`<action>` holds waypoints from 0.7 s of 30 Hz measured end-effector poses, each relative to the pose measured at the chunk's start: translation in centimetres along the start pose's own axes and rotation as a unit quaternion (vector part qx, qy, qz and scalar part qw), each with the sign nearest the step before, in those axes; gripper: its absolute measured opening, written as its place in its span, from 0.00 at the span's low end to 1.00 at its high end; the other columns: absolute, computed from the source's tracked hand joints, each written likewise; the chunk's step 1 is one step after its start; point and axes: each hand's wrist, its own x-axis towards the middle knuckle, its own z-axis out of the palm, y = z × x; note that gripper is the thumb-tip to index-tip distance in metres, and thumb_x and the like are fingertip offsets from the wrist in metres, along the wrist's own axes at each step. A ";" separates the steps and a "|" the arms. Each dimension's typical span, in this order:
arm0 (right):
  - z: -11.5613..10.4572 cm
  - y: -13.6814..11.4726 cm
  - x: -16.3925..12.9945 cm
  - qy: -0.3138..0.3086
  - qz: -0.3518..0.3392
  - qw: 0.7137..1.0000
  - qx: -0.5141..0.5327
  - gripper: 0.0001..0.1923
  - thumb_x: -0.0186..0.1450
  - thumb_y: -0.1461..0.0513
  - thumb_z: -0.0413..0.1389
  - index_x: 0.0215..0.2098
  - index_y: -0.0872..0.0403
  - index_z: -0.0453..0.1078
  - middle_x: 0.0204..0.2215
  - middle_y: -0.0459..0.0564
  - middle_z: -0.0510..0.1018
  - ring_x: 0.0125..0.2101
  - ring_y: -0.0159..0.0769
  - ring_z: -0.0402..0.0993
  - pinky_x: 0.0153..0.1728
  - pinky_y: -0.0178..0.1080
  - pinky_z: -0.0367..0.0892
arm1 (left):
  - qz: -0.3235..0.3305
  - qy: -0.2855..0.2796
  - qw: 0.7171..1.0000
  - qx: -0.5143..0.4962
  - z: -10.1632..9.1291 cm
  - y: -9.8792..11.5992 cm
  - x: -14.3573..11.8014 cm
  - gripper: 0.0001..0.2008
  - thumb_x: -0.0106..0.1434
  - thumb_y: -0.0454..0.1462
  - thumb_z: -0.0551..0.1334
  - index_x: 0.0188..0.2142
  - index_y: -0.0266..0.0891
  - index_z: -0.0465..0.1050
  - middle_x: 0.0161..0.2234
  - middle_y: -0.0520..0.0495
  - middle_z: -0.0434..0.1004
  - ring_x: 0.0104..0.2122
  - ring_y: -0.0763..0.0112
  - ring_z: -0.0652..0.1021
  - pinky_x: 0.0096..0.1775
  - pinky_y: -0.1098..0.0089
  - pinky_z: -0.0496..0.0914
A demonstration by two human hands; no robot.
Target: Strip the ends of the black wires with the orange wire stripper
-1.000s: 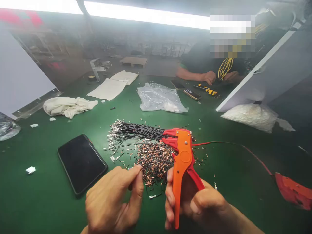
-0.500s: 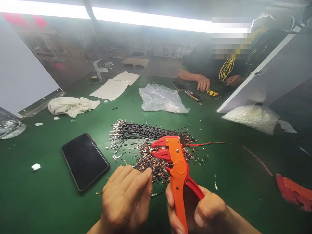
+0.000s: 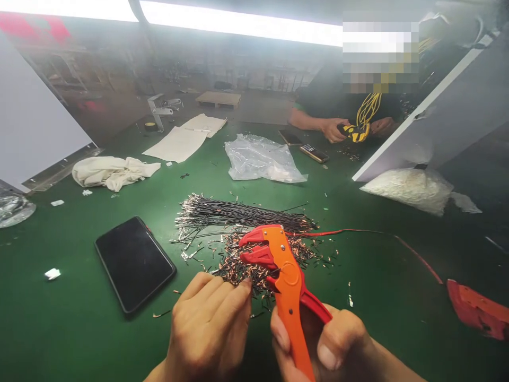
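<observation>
My right hand [image 3: 338, 345] is wrapped round the handles of an orange and red wire stripper [image 3: 289, 276]. The stripper's red jaws point left, over a heap of short black wire offcuts with copper ends [image 3: 234, 262]. Just left of the tool, my left hand [image 3: 209, 318] is closed, thumb and forefinger together near the stripper's side notch. What those fingers pinch is too small and hidden to make out. Behind the heap lies a bundle of black wires [image 3: 238, 209] with metal terminals at its left end.
A black phone [image 3: 135, 264] lies left of my hands. A clear plastic bag [image 3: 264, 159], a white cloth [image 3: 115, 172] and paper sheets [image 3: 186, 137] lie farther back. At the right is a red and orange tool [image 3: 477, 307]. Across the table, a person's hand [image 3: 334, 130] holds a yellow-black tool.
The stripper has shifted slightly left, and my left hand slightly right, closer to it. Across the table, the other person has picked up the yellow-black tool from the tabletop.
</observation>
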 end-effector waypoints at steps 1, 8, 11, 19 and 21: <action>0.1 -0.1 0.0 -0.002 -0.003 1.000 0.002 0.24 0.40 0.65 0.52 0.37 0.62 0.73 0.21 0.53 0.76 0.21 0.32 0.69 0.24 0.31 0.62 | 0.000 -0.004 1.000 0.006 0.0 -0.1 0.0 0.12 0.60 0.23 0.61 0.41 0.35 0.69 0.20 0.55 0.71 0.20 0.76 0.66 0.27 0.69 0.64; -0.2 -0.6 -0.3 -0.008 -0.010 1.000 -0.025 0.21 0.45 0.64 0.57 0.39 0.61 0.73 0.23 0.52 0.76 0.22 0.32 0.69 0.27 0.32 0.63 | -0.004 0.017 0.998 0.061 -1.2 -1.1 0.7 0.11 0.61 0.24 0.62 0.42 0.35 0.72 0.24 0.54 0.74 0.24 0.77 0.71 0.29 0.72 0.66; -0.7 -0.7 -0.4 -0.028 -0.038 0.998 -0.039 0.21 0.48 0.64 0.59 0.41 0.60 0.71 0.24 0.51 0.75 0.23 0.32 0.69 0.29 0.35 0.65 | -0.020 0.074 0.995 0.065 -2.3 -1.3 1.4 0.14 0.57 0.21 0.65 0.41 0.32 0.74 0.27 0.51 0.74 0.27 0.76 0.72 0.30 0.73 0.68; -1.3 -0.5 -0.5 0.016 -0.027 0.994 -0.105 0.22 0.46 0.68 0.60 0.41 0.61 0.71 0.29 0.53 0.77 0.28 0.33 0.72 0.32 0.33 0.63 | 0.005 0.070 0.991 0.118 -3.3 -1.4 1.9 0.14 0.57 0.21 0.66 0.41 0.32 0.75 0.28 0.48 0.76 0.28 0.72 0.69 0.31 0.67 0.61; -1.4 -0.6 -0.6 0.008 -0.023 0.992 -0.121 0.22 0.47 0.67 0.61 0.41 0.62 0.71 0.28 0.53 0.77 0.29 0.33 0.72 0.31 0.33 0.62 | 0.010 0.063 0.987 0.145 -3.4 -1.3 1.8 0.12 0.58 0.23 0.66 0.41 0.34 0.76 0.28 0.48 0.77 0.28 0.71 0.69 0.32 0.65 0.60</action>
